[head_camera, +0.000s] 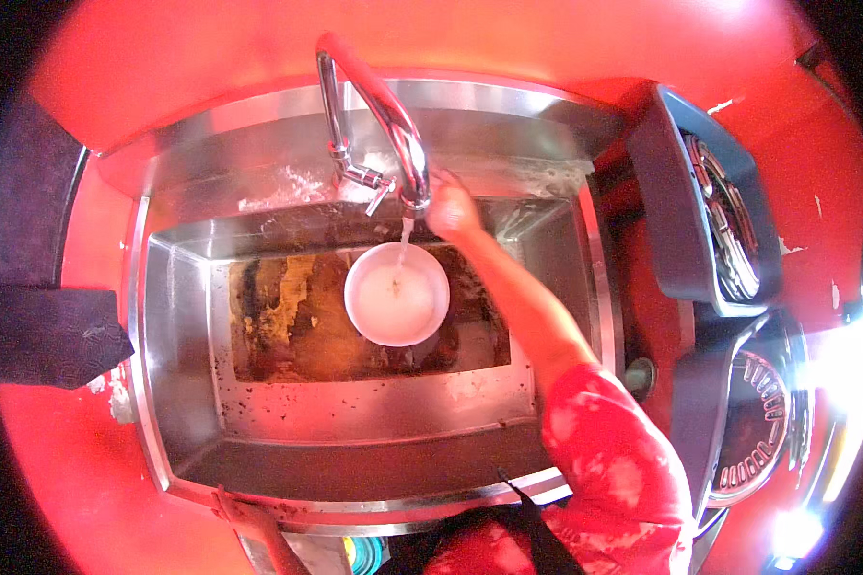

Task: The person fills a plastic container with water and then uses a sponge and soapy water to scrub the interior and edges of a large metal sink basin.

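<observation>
A stainless-steel sink [374,417] lies before me. A round white bowl [356,320] sits in it on a brown, worn board or panel [280,316]. Water [405,241] runs into the bowl from a curved chrome tap [395,115], and the liquid inside looks cloudy. My right hand [451,207] is raised just right of the spout's end. It is blurred, and whether it touches the spout is unclear. Down at the sink's front left corner, my left hand [244,514] rests at or near the rim with its fingers extended and nothing seen in it.
The tap handle [380,195] sits left of the spout. On the right stand a grey bin [665,208] with metal utensils [726,215] and a second grey bin [697,417] with a slotted item. A dark cloth [50,334] hangs at the left. Dark specks dot the sink floor.
</observation>
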`<state>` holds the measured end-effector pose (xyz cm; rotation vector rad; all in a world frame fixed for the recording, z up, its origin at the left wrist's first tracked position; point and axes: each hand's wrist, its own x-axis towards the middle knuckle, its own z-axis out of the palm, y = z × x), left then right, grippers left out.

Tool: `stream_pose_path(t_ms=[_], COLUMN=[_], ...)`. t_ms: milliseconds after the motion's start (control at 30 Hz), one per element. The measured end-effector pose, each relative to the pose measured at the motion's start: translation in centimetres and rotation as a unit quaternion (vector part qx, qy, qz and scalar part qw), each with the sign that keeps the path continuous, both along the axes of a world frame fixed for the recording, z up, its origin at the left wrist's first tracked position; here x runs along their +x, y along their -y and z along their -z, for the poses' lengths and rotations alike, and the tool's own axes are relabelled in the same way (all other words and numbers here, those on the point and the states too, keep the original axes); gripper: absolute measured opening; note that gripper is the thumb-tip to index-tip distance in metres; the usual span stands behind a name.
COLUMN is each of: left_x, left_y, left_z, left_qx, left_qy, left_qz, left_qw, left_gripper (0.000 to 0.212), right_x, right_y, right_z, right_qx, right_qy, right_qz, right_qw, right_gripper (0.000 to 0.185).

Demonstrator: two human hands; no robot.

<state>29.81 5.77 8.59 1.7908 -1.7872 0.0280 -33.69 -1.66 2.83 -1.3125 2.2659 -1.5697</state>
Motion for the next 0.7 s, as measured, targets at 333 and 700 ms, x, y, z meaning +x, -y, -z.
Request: stream_pose_path(t_ms=[333, 700], left_x=[9.1, 10.3], left_y=[-0.6, -0.6], left_z=[5.5, 6.6], left_qx=[0.083, 0.072], left_qy=[0.097, 0.056], left_qz=[0.008, 0.017], left_qw=[0.992, 0.996], left_gripper=[0.036, 0.035], right_x=[-14.7, -3.3], right_y=[-8.6, -2.0], right_z=[-0.7, -3.4], right_qx=[0.119, 0.168], right_qy=[-0.163, -0.229], right_qz=[0.237, 0.207], right_qw=[0.950, 0.936], right_gripper=[0.027, 0.030])
